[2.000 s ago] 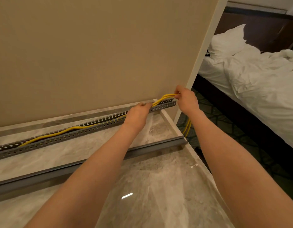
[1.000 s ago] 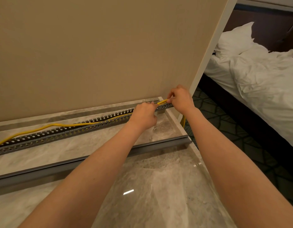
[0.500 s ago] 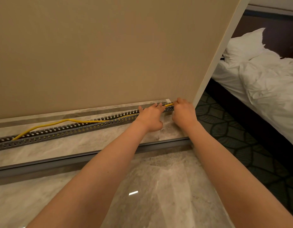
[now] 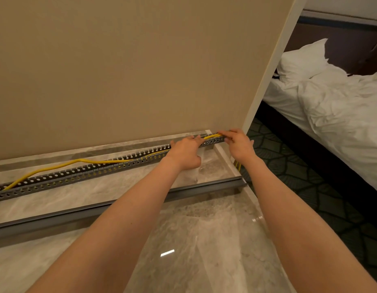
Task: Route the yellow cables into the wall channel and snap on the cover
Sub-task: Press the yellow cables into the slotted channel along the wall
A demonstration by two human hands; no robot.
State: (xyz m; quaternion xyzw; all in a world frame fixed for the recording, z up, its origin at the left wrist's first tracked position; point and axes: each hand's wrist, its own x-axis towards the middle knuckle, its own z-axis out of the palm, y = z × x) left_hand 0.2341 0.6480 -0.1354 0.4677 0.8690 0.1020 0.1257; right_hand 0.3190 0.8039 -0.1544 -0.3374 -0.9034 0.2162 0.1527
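Observation:
A grey slotted channel (image 4: 81,176) runs along the foot of the beige wall on the marble top. Yellow cables (image 4: 56,167) lie partly inside it and bulge above its rim at the left-middle. At the channel's right end my left hand (image 4: 186,152) rests flat on the channel with fingers on the cables. My right hand (image 4: 238,142) pinches the yellow cables at the very end of the channel, by the wall corner. From there the cables drop over the edge below my right wrist. The long grey cover (image 4: 98,210) lies loose on the marble, nearer to me.
The marble top (image 4: 183,250) ends at its right edge above a dark patterned carpet (image 4: 310,187). A bed with white sheets and a pillow (image 4: 331,98) stands at the right beyond the wall corner.
Both hands have lowered the raised cable end down onto the channel's right end. The bulge of slack in the cable has shifted left along the channel.

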